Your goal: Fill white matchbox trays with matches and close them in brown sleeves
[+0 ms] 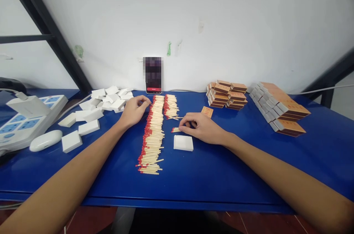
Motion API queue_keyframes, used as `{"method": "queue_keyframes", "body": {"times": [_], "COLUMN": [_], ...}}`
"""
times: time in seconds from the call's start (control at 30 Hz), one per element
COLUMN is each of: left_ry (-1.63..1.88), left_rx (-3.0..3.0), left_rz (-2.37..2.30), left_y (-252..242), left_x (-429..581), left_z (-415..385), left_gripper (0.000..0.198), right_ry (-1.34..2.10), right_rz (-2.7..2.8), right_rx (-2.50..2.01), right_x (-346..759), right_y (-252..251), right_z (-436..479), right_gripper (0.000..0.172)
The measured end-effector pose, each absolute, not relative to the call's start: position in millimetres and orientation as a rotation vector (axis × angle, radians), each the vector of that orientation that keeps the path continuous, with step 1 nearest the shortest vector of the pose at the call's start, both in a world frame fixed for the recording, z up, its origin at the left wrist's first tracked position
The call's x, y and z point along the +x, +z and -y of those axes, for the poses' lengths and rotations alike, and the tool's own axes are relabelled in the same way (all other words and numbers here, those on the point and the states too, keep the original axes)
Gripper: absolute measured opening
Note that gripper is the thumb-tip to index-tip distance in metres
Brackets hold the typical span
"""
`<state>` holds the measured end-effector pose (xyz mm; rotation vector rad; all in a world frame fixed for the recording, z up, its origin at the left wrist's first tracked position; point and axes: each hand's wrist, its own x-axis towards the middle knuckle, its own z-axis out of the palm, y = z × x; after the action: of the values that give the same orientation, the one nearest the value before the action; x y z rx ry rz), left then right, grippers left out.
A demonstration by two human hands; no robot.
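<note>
A long row of red-tipped matches (pixel 152 136) runs down the middle of the blue table (pixel 210 175), with a shorter bunch of matches (pixel 170 107) beside its far end. My left hand (pixel 134 110) rests at the far end of the long row, fingers curled and touching the matches there. My right hand (pixel 200 128) lies to the right of the row, its fingers pinched on a small bundle of matches (pixel 175 129). A white inner box tray (pixel 183 143) sits just in front of that hand. One orange matchbox sleeve (pixel 207 111) lies behind it.
A heap of white inner trays (pixel 106 101) lies at the left, with loose ones nearer me. Stacks of orange matchboxes (pixel 226 94) and a longer bank of them (pixel 279 110) stand at the right. A phone (pixel 153 75) leans on the wall. A power strip (pixel 24 119) and a white oval device (pixel 45 140) sit far left.
</note>
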<state>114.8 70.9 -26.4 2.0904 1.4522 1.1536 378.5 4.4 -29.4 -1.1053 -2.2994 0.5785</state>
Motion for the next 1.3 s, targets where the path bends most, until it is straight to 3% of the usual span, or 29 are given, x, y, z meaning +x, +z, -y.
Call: {"method": "queue_keyframes", "body": {"times": [0.2,0.4,0.8,0.9,1.0,1.13,1.3], "left_ry": [1.279,0.473,0.353,0.418,0.705,1.179,1.069], "left_rx": [2.216,2.874,2.978,2.897,2.785,2.439,2.135], "left_rz": [-1.380,-0.833,-0.723,-0.688,-0.722,-1.191,-1.522], "left_y": [-5,16,8,15,19,8,-20], "left_x": [122,141,166,159,147,123,100], "left_z": [-50,1,34,33,17,-21,-56], "left_gripper": [0.024,0.021,0.016,0.023,0.018,0.027,0.037], "right_ry": [0.596,0.512,0.367,0.374,0.366,0.365,0.150], "right_rz": [2.301,2.221,2.233,2.229,2.212,2.178,2.207], "right_rx": [-1.116,-1.191,-1.349,-1.333,-1.293,-1.241,-1.219], "right_x": [379,376,363,365,367,371,376], "right_y": [-29,-31,-31,-33,-36,-37,-38], "right_z": [-3,-12,-26,-26,-26,-26,-22], "right_gripper": [0.020,0.019,0.012,0.011,0.011,0.011,0.012]}}
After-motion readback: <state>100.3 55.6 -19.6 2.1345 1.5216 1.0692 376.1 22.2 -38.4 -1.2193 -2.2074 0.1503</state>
